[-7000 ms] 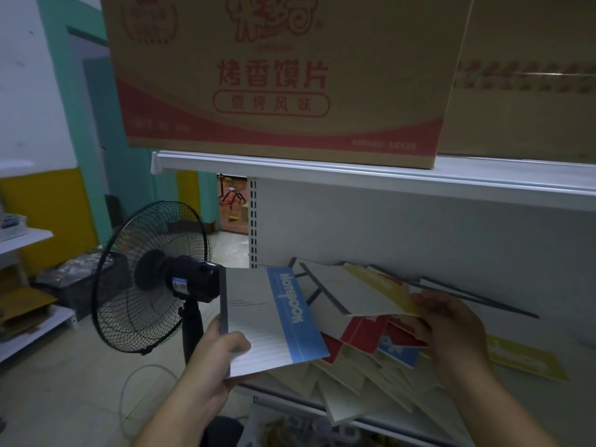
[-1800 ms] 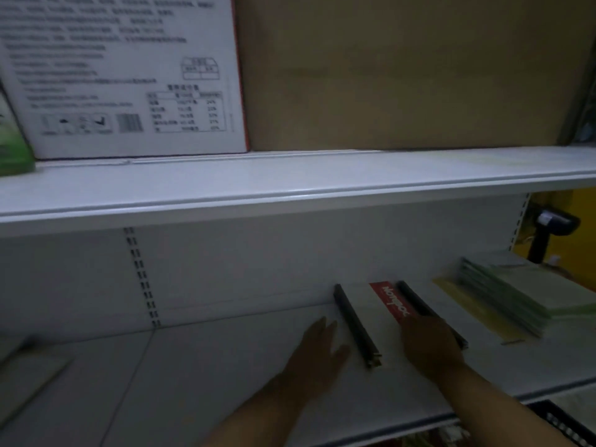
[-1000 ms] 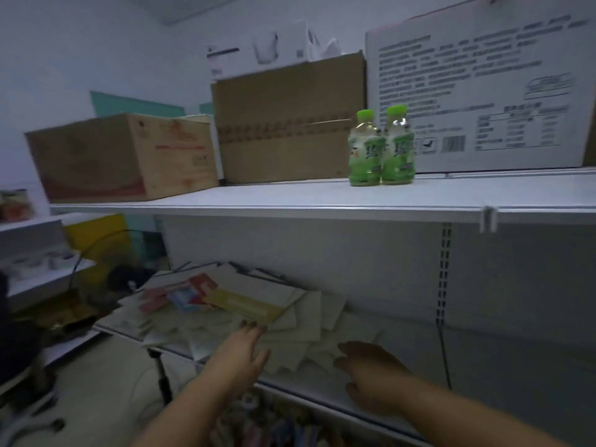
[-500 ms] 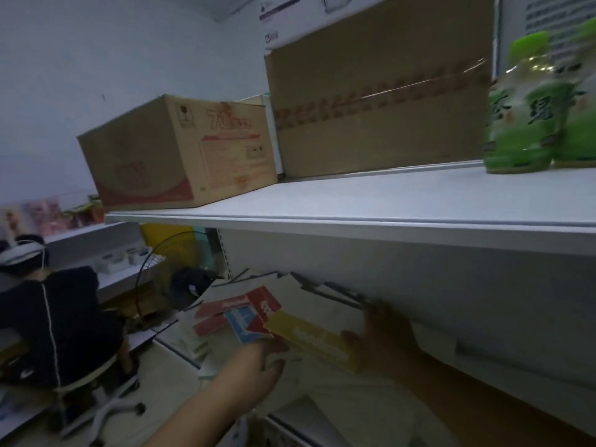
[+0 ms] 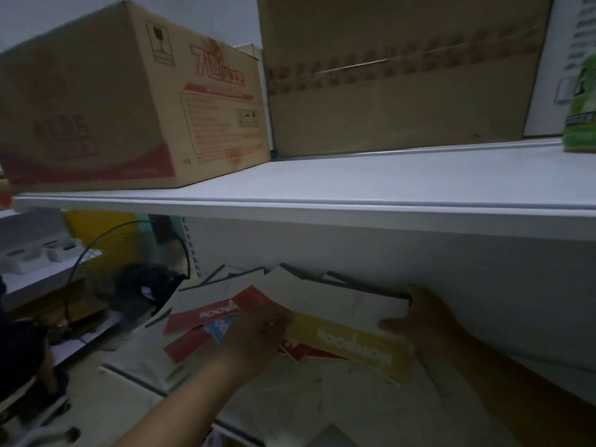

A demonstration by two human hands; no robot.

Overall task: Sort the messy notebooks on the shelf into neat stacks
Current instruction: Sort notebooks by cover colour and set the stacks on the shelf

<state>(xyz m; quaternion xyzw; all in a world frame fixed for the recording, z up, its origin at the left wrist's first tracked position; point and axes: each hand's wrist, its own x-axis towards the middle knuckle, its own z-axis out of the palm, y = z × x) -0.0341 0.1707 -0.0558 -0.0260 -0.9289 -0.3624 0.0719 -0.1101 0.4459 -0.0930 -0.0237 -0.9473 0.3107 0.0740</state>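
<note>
A messy pile of notebooks (image 5: 206, 321) with red, blue and white covers lies spread on the lower white shelf (image 5: 135, 375). On top of the pile sits a white notebook with a yellow band (image 5: 351, 337). My left hand (image 5: 254, 337) grips its left edge, fingers curled over the cover. My right hand (image 5: 419, 317) holds its right edge near the shelf's back wall. More white notebooks (image 5: 338, 401) lie under and in front of it.
The upper shelf (image 5: 354, 191) hangs low over the pile and carries two cardboard boxes (image 5: 129, 101) and a green bottle (image 5: 582, 101). A black standing fan (image 5: 135, 279) stands left of the shelf. A seated person's dark sleeve (image 5: 19, 356) shows at far left.
The camera has moved closer to the pile. Both hands have closed on the edges of the yellow-banded notebook, the right hand now at its right edge.
</note>
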